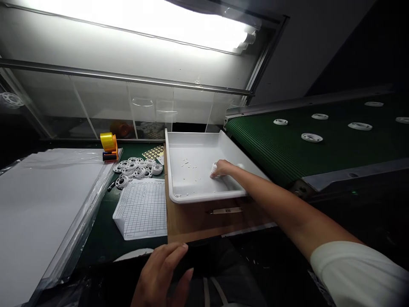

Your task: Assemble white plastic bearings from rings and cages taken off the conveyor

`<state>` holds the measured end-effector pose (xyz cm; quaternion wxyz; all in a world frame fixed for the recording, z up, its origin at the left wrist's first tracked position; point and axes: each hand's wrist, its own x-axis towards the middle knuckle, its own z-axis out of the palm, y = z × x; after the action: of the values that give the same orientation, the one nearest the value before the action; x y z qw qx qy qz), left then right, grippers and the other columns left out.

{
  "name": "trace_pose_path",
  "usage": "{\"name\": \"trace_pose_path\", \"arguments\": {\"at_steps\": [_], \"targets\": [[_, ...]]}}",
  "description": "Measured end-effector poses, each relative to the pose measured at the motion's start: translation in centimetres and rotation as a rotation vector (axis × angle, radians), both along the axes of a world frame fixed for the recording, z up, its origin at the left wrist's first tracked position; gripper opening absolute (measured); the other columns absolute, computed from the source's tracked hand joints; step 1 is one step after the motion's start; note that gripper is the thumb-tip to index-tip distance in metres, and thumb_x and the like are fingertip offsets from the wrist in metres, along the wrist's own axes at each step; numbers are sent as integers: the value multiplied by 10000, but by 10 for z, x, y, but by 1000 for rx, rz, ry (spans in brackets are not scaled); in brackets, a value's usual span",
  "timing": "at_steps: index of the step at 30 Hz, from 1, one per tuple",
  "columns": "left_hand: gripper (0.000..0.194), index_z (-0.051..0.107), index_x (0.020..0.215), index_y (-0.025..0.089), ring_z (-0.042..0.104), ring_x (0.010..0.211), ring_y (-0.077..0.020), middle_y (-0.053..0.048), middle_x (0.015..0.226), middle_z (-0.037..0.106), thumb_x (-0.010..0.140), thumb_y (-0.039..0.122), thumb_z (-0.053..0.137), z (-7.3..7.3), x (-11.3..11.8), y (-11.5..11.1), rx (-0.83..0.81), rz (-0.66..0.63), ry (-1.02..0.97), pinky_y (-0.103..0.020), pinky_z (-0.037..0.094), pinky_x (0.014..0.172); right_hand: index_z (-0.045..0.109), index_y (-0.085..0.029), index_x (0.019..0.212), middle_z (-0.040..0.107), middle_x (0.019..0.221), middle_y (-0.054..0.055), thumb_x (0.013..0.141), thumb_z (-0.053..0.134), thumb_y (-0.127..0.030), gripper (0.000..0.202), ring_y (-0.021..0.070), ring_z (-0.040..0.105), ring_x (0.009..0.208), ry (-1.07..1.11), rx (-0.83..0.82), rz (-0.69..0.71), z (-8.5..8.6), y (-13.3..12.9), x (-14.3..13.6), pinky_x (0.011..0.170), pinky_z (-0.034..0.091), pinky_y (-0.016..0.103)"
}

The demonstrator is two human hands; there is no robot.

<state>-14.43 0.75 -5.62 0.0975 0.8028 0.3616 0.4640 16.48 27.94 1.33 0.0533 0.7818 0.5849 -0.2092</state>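
Observation:
Inside a white plastic tray (169, 170), my right hand (225, 167) has its fingers closed on a white plastic ring part (214, 170). Part of that piece is covered by the fingers. Another white piece (240, 165) shows just behind my right wrist, partly hidden. Small white scraps (188, 165) lie scattered over the tray bottom. Low in front of my body, my left hand (161, 275) is raised off the table with thumb and fingers apart, holding nothing.
White rings (131, 168) are heaped left of the tray beside a printed grid sheet (143, 209). A tape dispenser (109, 147) sits on plastic-wrapped white sheets (47, 204). A craft knife (225, 210) lies before the tray. At right, a green conveyor (338, 153) carries several rings.

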Motion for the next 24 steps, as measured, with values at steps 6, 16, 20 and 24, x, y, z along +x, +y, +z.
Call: {"name": "trace_pose_path", "arguments": {"at_steps": [6, 16, 20, 24], "targets": [[192, 702, 1218, 323, 754, 965, -174, -18, 1104, 783, 1051, 285, 615, 1, 16, -2, -320, 30, -357, -272, 585, 902, 689, -109, 1064, 686, 1008, 56, 1075, 753, -257, 161, 198, 695, 860, 314, 106, 141, 42, -37, -26, 776, 627, 321], [720, 750, 1219, 160, 741, 1084, -320, -154, 1190, 786, 865, 785, 699, 26, 41, 15, -1220, -403, -826, -377, 592, 910, 777, -169, 868, 716, 1156, 77, 737, 817, -279, 176, 212, 716, 987, 1275, 347, 907, 16, -227, -64, 844, 552, 252], [717, 774, 1160, 133, 752, 828, -245, -117, 976, 805, 787, 744, 818, 22, 52, 4, -1346, -392, -989, -327, 606, 726, 797, -177, 898, 677, 1203, 105, 844, 885, -364, 214, 231, 697, 996, 1288, 364, 760, -4, -239, -54, 825, 571, 281], [581, 761, 1039, 165, 788, 846, -210, -92, 962, 834, 812, 696, 828, 25, 58, 6, -1114, -135, -1175, -293, 632, 792, 766, -250, 1154, 684, 1004, 65, 855, 953, -374, 373, 195, 647, 759, 1467, 475, 273, -10, -253, -57, 665, 557, 276]]}}
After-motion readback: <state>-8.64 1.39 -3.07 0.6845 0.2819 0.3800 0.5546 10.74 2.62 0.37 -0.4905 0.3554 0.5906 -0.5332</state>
